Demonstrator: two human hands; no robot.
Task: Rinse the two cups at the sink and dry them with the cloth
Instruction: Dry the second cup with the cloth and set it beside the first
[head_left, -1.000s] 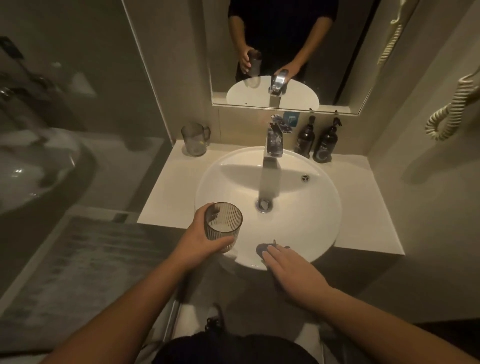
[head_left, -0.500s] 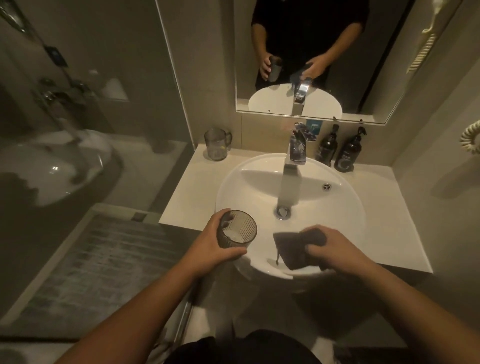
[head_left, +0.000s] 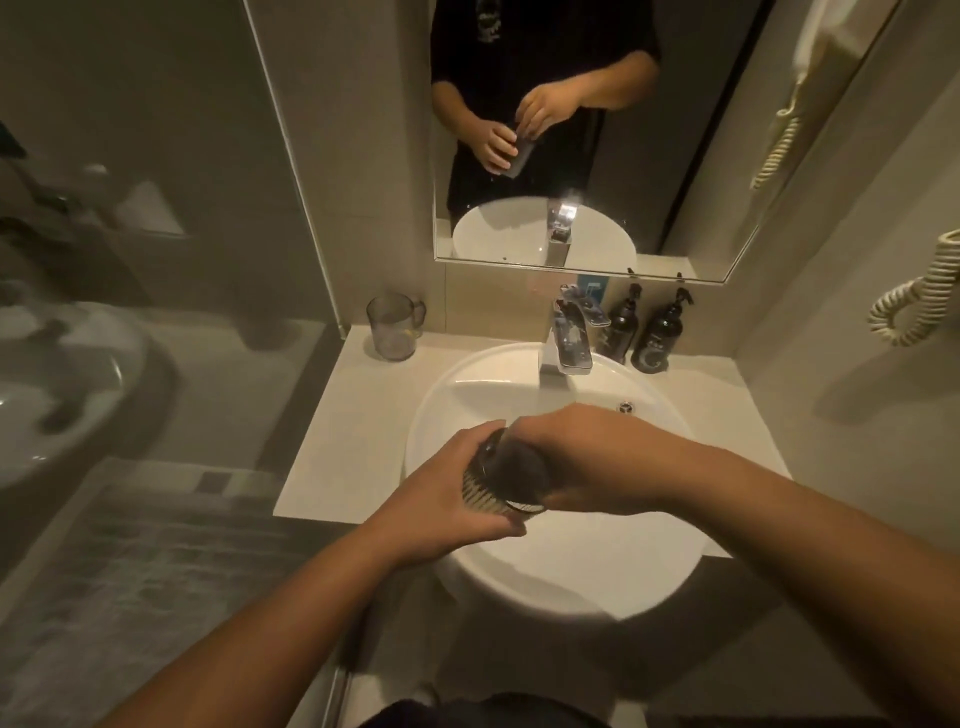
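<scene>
Left hand (head_left: 441, 499) wrapped round ribbed cup (head_left: 485, 488) at frame centre over sink (head_left: 571, 571), right hand (head_left: 582, 457) gripping dark cloth (head_left: 519, 467) pushed into it, second cup (head_left: 392, 327) upper left on counter (head_left: 332, 441)

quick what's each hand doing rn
Left hand: grips the ribbed cup over the sink.
Right hand: holds the dark cloth in the cup's mouth.

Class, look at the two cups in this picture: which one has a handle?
The clear cup standing on the counter's back left corner, beside the wall, has a handle. The ribbed cup, held over the sink in the left hand, shows none.
</scene>
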